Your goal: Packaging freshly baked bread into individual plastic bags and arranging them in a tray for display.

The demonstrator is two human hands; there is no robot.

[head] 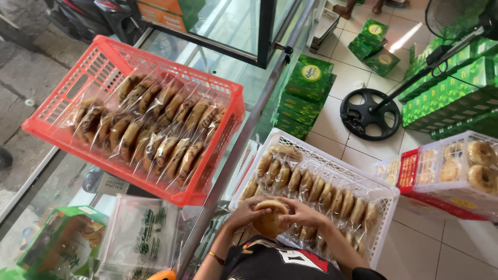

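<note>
Over a white crate [381, 194] of wrapped buns, beside a glass counter [244, 78]: left hand [246, 211] and right hand [302, 213] brought together at chest height, both curled around one round golden bun [270, 217] in a clear wrapper. Fingers [258, 203] of the left hand bent over the bun's near edge, wrist angled inward, thin bracelet [216, 257] on the forearm. Right hand cupped from the other side, fingers spread along the rim, forearm raised from the lower edge of view. Bun held just above the crate's front row, touching both palms. Red crate [67, 93] of darker wrapped pastries set on the counter to the left, well apart from the hands. Green boxes [306, 83] stacked on the tiled floor [415, 243] beyond; black fan base [369, 114] near them.
</note>
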